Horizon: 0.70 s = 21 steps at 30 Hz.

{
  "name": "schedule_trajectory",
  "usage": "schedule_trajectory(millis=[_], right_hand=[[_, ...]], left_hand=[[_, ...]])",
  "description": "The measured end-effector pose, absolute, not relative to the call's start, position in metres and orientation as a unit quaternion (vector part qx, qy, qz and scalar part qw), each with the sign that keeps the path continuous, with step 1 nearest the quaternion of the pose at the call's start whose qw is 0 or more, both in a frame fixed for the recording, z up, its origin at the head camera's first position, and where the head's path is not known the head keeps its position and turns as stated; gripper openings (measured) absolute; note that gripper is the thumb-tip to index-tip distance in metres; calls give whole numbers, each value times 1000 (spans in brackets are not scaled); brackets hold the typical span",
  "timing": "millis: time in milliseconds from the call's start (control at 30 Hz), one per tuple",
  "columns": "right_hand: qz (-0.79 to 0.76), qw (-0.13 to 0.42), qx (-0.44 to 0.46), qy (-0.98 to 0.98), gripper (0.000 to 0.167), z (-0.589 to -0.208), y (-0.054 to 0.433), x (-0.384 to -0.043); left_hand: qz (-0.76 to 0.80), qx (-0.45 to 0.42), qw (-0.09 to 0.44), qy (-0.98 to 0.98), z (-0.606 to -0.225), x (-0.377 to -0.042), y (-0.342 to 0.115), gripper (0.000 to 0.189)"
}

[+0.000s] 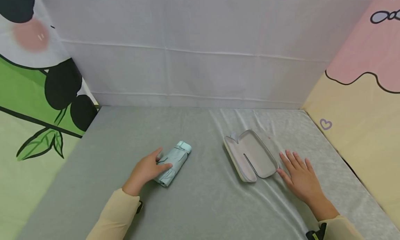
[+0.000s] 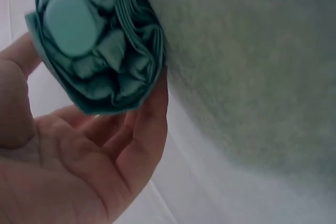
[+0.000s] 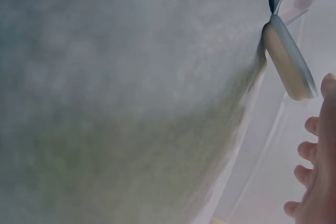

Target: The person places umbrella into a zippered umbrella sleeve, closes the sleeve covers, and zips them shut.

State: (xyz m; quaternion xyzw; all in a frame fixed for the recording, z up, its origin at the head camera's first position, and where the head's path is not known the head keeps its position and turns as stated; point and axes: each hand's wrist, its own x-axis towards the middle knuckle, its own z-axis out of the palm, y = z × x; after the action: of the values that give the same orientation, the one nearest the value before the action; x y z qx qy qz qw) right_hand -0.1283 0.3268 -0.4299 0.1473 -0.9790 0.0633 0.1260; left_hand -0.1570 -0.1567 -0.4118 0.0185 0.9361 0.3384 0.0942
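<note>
A folded pale-teal compact umbrella (image 1: 177, 159) lies slantwise on the cloth, left of the middle. My left hand (image 1: 147, 169) grips it near its lower end, the thumb on one side and the fingers on the other. In the left wrist view, the rolled fabric end of the umbrella (image 2: 118, 59) sits between thumb and fingers. To the right lies an unfolded glasses case (image 1: 259, 155) with a grey lining. Beside its right corner my right hand (image 1: 300, 181) is spread flat, palm down. Whether the thumb touches the case (image 3: 287, 64) I cannot tell.
A grey-green cloth (image 1: 200, 208) covers the table, wrinkled around the case. A white sheet (image 1: 193, 56) hangs behind. Printed cartoon panels stand at both sides, the green one (image 1: 25, 94) on the left and the pink-and-yellow one (image 1: 362, 129) on the right.
</note>
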Motion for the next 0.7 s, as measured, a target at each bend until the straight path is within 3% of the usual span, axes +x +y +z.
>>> schedule_trajectory(millis=[367,700], right_hand=[[59,125,147,-979,60,-432,327,-129],[62,134,153,-977,59,-432,327,-129]], left_hand=[[353,12,148,924,-412,-169,-157,66],[342,-4,169,924,-409,-172,-150,69]])
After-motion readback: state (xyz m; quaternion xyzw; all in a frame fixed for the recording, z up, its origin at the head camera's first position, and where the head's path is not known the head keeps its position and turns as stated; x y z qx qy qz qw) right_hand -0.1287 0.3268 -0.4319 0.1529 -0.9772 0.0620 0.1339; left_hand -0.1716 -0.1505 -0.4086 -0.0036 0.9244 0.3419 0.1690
